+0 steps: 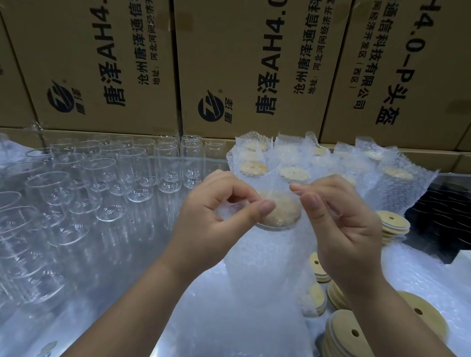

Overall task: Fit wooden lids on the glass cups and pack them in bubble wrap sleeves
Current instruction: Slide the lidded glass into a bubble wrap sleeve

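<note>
I'm probably in a warehouse packing area. Printed cartons (107,59) are stacked behind, with rows of glass cups (98,171) and lid stacks (349,340) everywhere.

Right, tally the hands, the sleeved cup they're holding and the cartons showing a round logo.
Hands: 2 (left hand, right hand, both pinching the bubble wrap sleeve)
Lidded glass cup in that sleeve: 1
Cartons with a round logo: 2
Total: 5
</note>
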